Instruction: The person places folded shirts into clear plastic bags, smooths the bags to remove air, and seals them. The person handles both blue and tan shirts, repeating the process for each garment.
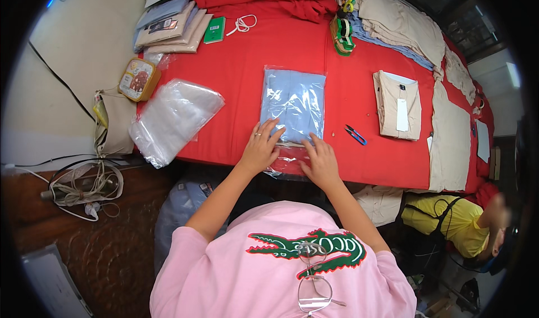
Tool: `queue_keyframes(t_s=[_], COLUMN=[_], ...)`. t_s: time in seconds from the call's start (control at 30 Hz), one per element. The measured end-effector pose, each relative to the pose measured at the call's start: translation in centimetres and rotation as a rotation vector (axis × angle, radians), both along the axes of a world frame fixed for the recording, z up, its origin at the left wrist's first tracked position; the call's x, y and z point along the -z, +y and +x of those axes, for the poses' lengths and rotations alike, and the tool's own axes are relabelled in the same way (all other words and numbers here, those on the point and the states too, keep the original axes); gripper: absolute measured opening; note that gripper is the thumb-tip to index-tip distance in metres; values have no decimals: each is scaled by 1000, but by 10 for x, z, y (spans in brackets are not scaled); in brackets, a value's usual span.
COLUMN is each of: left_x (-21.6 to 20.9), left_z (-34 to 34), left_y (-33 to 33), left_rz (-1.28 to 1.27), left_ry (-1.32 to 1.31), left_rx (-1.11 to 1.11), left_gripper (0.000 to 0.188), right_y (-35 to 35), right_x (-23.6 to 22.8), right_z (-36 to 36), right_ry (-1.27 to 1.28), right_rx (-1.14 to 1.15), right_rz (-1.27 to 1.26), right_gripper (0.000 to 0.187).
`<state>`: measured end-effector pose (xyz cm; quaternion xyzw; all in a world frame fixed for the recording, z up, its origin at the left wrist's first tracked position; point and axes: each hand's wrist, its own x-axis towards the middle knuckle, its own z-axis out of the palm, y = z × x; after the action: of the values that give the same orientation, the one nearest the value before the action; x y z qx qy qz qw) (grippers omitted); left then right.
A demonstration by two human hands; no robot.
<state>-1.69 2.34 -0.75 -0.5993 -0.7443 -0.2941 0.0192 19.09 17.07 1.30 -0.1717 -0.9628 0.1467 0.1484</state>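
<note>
A folded light-blue garment lies flat inside a clear plastic bag in front of me on the red-covered table. At its lower left corner rests my left hand, open, with the fingers spread on the plastic. My right hand touches the lower right corner, its fingers apart as well. Between my two hands the loose mouth end of the clear bag extends past the garment toward the table's near edge.
To the left are a stack of clear bags and a yellow-lidded tub. Right of me lie blue thread snips and a folded beige garment with a white tag. Tape dispenser stands farther back. A person in yellow is at lower right.
</note>
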Motion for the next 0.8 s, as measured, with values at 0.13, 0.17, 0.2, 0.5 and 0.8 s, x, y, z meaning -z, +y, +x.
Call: queue_keyframes(t_s=[0.13,0.17,0.2,0.5,0.8], left_x=[24,26,27,56,-5], left_z=[-9,-10,-11,-28,-19], left_y=[19,22,24,14,-25], left_rz=[24,21,17,-39,-195], left_ry=[43,8,-27,298,-84], left_rx=[-35,-45,-53,-37,54], left_gripper=[65,65,65,60,28], right_y=[12,19,25,47,45], right_x=[33,38,43,49,25], right_z=[-30,-32,-32,-31,28], right_ry=[1,10,20,1,-22], right_rx=[17,58,100,55,-118], right_rz=[128,159,190,358,42], right_gripper=[64,64,65,49,46])
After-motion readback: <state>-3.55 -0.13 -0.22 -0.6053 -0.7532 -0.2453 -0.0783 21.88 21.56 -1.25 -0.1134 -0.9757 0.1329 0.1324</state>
